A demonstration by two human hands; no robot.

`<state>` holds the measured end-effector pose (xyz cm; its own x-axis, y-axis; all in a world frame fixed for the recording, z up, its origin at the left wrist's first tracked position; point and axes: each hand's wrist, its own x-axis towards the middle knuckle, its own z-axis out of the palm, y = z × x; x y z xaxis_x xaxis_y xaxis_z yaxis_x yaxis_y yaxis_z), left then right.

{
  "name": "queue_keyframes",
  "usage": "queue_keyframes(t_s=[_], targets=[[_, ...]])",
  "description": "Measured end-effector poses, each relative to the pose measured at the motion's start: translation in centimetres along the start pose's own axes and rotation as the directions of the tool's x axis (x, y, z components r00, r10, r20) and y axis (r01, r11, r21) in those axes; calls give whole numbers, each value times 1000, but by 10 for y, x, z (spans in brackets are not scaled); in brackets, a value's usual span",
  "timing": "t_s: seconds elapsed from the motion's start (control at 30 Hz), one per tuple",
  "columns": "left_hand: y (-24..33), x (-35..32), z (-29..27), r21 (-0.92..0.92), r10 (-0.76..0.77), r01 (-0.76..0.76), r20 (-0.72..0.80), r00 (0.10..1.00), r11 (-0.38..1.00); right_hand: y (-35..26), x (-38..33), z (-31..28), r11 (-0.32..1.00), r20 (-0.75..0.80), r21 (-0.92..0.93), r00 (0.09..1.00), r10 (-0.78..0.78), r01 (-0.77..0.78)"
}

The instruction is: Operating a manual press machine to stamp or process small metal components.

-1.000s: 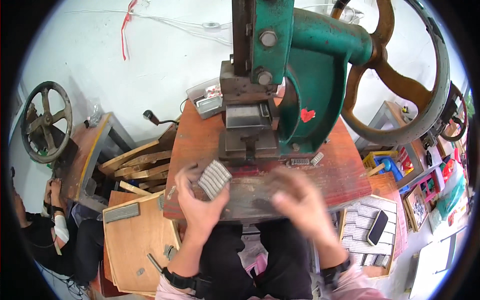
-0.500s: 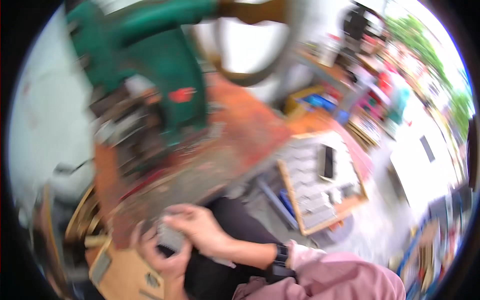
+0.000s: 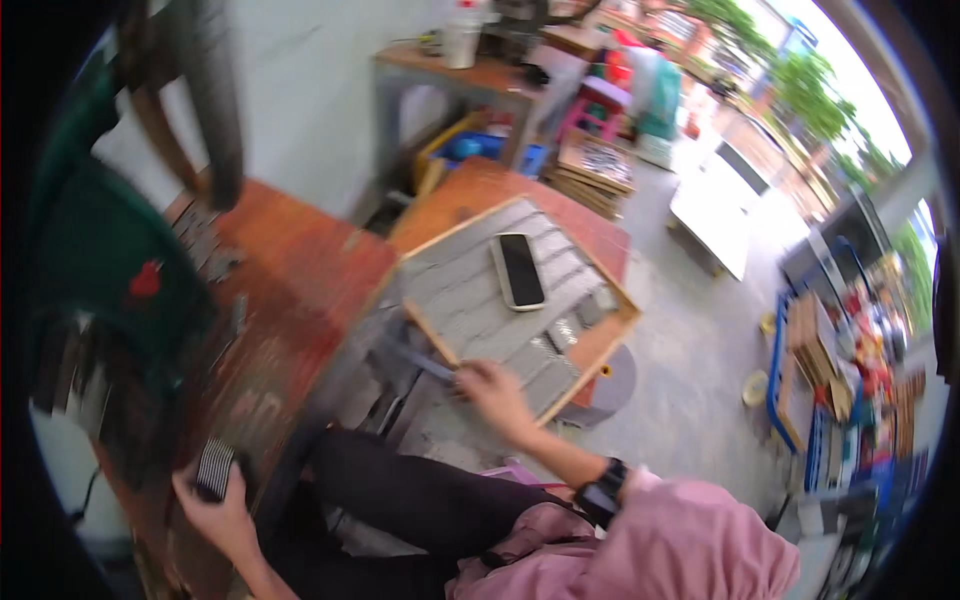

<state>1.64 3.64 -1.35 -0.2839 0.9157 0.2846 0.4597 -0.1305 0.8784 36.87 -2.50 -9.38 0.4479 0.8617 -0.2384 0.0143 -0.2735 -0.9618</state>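
My left hand [image 3: 222, 512] is closed around a small stack of thin grey metal plates [image 3: 213, 468], at the edge of the worn red-brown bench by the green press. My right hand [image 3: 495, 400] is over the near left side of a wood-framed tray [image 3: 614, 325], its fingers drawn together. Whatever it pinches, if anything, is too small to make out. Rows of grey metal pieces [image 3: 455, 290] fill most of the tray. A phone [image 3: 519, 271] lies on top of them, and a few loose stacks [image 3: 565, 333] sit near the tray's right corner.
The green press [image 3: 110, 250] with its heavy wheel arm stands on the bench [image 3: 300, 270] at left. Beyond the tray are a wooden table [image 3: 480, 190], a yellow crate [image 3: 440, 150] and stacked trays [image 3: 595, 175]. A white board [image 3: 715, 205] lies farther right.
The view has swung right. My hands, together over the plates before, are now apart: the right has moved to the tray, while the left keeps the stack by the press.
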Motion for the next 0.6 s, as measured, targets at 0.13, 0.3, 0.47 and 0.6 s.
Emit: queue_keyframes(t_s=[0.13, 0.3, 0.47, 0.6], targets=[[13, 5, 3, 233, -78, 97, -90, 993, 968, 23, 7, -39, 989, -157, -145, 985, -66, 43], [15, 4, 14, 404, 352, -354, 82, 932, 844, 41, 3, -30, 981, 28, -33, 982, -188, 189], [-3, -18, 21, 551, 411, -385, 83, 908, 740, 24, -23, 63, 825, 358, -199, 823, -441, 529], [5, -29, 3, 528, 443, -388, 24, 896, 756, -3, -46, 90, 694, 462, -309, 741, -488, 650]])
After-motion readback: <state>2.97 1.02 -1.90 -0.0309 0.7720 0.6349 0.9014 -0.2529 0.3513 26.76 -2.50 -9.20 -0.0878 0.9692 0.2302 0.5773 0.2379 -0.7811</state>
